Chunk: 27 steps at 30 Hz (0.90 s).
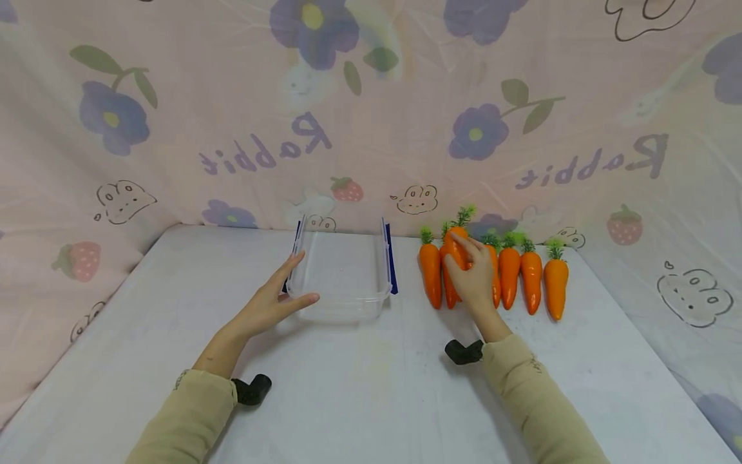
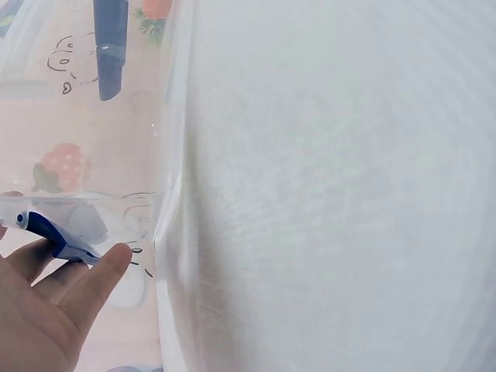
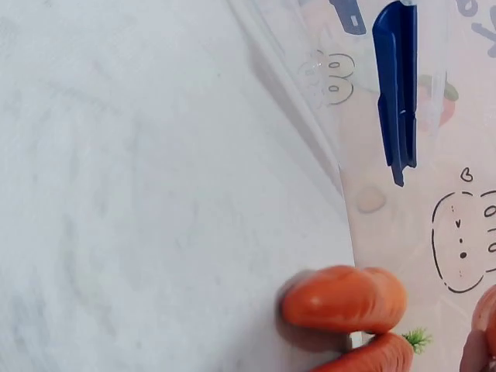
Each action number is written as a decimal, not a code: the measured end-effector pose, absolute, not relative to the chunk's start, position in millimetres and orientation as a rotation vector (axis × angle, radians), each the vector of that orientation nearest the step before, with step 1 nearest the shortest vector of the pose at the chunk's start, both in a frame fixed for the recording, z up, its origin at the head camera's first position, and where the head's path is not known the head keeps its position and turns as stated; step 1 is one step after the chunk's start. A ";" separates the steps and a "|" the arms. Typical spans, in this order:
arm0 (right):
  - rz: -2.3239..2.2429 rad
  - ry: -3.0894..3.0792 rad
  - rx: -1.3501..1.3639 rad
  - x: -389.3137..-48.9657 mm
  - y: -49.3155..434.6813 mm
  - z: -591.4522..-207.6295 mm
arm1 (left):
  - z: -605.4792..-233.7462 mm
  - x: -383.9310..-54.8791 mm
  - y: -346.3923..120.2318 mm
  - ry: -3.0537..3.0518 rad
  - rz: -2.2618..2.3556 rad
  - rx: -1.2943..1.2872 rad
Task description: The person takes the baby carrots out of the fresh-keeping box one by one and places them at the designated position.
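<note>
A clear plastic container with blue side clips stands near the back of the white table. At its left side my left hand touches the wall, thumb and fingers spread apart; the left wrist view shows the fingers beside a blue clip. To the right, my right hand grips an orange toy carrot with a green top, over a row of similar carrots. Only a bit of the held carrot shows at the edge of the right wrist view.
Several more carrots lie side by side, among them one at the left end and one at the right end. Behind the table hangs a pink patterned cloth. Black wrist mounts stick out from both sleeves.
</note>
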State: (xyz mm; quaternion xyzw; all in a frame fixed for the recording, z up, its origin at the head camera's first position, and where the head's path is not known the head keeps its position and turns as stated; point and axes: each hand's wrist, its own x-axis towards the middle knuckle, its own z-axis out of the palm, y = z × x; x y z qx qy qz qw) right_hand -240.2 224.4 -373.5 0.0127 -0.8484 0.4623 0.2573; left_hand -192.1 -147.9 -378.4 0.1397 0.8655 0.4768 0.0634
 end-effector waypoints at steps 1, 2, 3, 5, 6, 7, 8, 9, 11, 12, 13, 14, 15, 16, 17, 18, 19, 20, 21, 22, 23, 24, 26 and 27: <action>1.241 -2.299 0.029 -240.5 226.3 -374.5 | -378.3 -192.1 -147.7 2.613 1.441 0.420; 1.228 -2.295 0.024 -240.4 228.2 -375.1 | -378.1 -192.0 -147.5 2.612 1.443 0.420; 1.216 -2.293 0.016 -240.2 230.2 -375.7 | -378.0 -192.0 -147.3 2.611 1.444 0.419; 1.202 -2.294 0.009 -239.7 234.5 -376.7 | -377.8 -191.9 -147.1 2.608 1.448 0.418; 1.198 -2.292 0.009 -239.1 236.3 -376.7 | -377.8 -191.9 -147.1 2.609 1.446 0.419; 1.197 -2.292 0.007 -238.5 238.4 -377.0 | -377.8 -191.9 -147.1 2.609 1.447 0.418; 1.201 -2.288 0.009 -237.8 240.3 -377.0 | -377.8 -191.9 -147.2 2.609 1.449 0.420; 1.203 -2.288 0.009 -237.4 242.3 -377.6 | -378.0 -192.0 -147.4 2.609 1.449 0.419; 1.199 -2.290 0.006 -236.6 245.8 -378.4 | -378.0 -192.1 -147.7 2.613 1.450 0.423; 1.195 -2.293 0.003 -236.4 247.4 -379.0 | -378.1 -192.2 -148.0 2.614 1.449 0.424; 1.196 -2.293 0.001 -236.2 249.2 -380.0 | -378.2 -192.2 -148.0 2.614 1.450 0.425; 1.195 -2.294 0.001 -236.1 250.8 -380.9 | -378.0 -192.2 -148.1 2.614 1.450 0.427; 1.188 -2.299 -0.003 -236.1 252.3 -381.8 | -377.8 -192.1 -148.1 2.615 1.451 0.428; 1.186 -2.301 -0.009 -236.1 253.7 -382.5 | -377.6 -192.0 -148.1 2.614 1.454 0.429; 1.185 -2.300 -0.012 -236.6 255.2 -383.7 | -377.4 -191.9 -148.1 2.613 1.455 0.429; 1.180 -2.296 -0.012 -236.8 256.6 -384.7 | -377.3 -191.9 -148.1 2.613 1.455 0.430; 1.176 -2.293 -0.012 -237.2 257.9 -385.7 | -377.0 -191.7 -148.1 2.613 1.455 0.429; 1.163 -2.293 -0.017 -237.3 259.2 -386.6 | -376.7 -191.4 -148.0 2.612 1.456 0.428; 1.150 -2.289 -0.020 -237.5 260.5 -387.6 | -376.7 -191.3 -148.0 2.611 1.456 0.426; 1.142 -2.286 -0.019 -237.5 261.8 -388.5 | -376.8 -191.3 -148.0 2.611 1.453 0.426; 1.136 -2.284 -0.013 -237.2 263.1 -389.3 | -376.7 -191.2 -148.0 2.613 1.449 0.424; 1.131 -2.281 -0.010 -236.6 264.5 -389.9 | -376.6 -191.2 -147.9 2.614 1.446 0.422; 1.127 -2.282 -0.010 -235.2 267.7 -391.0 | -376.8 -191.1 -147.9 2.612 1.445 0.421; 1.131 -2.283 -0.012 -234.0 269.2 -391.1 | -376.8 -191.2 -147.8 2.612 1.444 0.421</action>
